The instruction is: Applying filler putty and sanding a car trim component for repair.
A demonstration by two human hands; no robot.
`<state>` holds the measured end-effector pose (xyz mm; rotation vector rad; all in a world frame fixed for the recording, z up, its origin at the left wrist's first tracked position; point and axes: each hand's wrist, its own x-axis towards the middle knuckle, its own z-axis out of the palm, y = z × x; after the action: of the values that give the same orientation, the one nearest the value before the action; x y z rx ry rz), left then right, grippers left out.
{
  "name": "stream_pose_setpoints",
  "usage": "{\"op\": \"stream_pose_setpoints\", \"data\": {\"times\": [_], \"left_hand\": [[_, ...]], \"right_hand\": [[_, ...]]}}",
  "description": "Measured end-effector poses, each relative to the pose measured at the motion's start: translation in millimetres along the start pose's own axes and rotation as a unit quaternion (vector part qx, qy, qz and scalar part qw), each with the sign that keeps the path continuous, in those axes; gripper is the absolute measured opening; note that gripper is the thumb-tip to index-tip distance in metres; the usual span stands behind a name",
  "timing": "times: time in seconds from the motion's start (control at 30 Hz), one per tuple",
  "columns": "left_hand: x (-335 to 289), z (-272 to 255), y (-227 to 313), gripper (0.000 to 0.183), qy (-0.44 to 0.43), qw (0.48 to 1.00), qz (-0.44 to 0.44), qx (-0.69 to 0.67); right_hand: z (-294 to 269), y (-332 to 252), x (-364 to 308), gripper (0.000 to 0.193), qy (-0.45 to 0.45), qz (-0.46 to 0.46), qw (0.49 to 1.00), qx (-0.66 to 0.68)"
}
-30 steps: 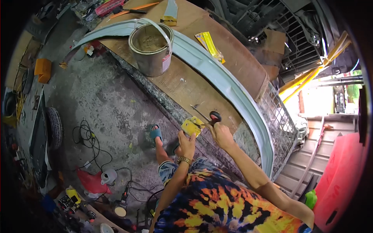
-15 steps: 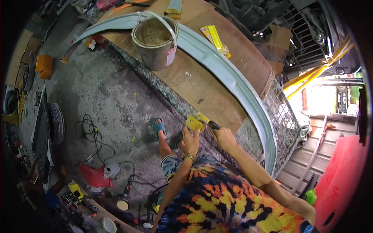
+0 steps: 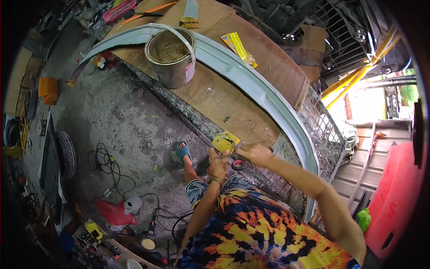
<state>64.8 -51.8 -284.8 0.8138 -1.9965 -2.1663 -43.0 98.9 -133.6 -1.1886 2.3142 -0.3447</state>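
My left hand (image 3: 218, 163) is closed around the lower edge of a small flat yellow plate (image 3: 222, 143), which has dark streaks and yellow paste on its face. My right hand (image 3: 255, 155) grips a putty knife, its handle mostly hidden in the fist. The knife's blade (image 3: 237, 147) meets the plate's right side. Both hands are just above the near edge of the worktable. A roll of tape (image 3: 238, 165) with a reddish core lies just below them.
A metal paint can (image 3: 172, 74) with a raised handle stands on the brown board (image 3: 210, 101). A long curved pale-green panel (image 3: 257, 85) arcs across it. Beyond lie a yellow packet (image 3: 240, 50) and a broad scraper (image 3: 190, 15). Cords (image 3: 107, 168) trail over the floor at left.
My right hand has turned over and its forearm has swung outward, bringing the putty knife's blade against the yellow plate. Dark streaks now show on the plate. The tape roll has come into sight.
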Motion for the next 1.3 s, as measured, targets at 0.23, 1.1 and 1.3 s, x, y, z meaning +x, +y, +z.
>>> {"op": "stream_pose_setpoints", "data": {"times": [0.23, 1.1, 1.3], "left_hand": [[1.6, 0.5, 23.7, 0.041, 0.028, 0.997, -0.017, 0.072], [38.7, -45.4, 9.9, 0.083, -0.128, 0.777, -0.446, -0.425], [-21.0, -121.3, 21.7, 0.049, -0.025, 0.877, -0.375, -0.3]], "right_hand": [[25.8, 0.1, -8.2, 0.011, 0.207, 0.095, 0.967, 0.112], [44.5, -15.6, -25.7, 0.029, 0.213, 0.33, 0.825, 0.407], [-26.5, -61.9, -58.5, 0.029, 0.292, 0.293, 0.736, 0.535]]}}
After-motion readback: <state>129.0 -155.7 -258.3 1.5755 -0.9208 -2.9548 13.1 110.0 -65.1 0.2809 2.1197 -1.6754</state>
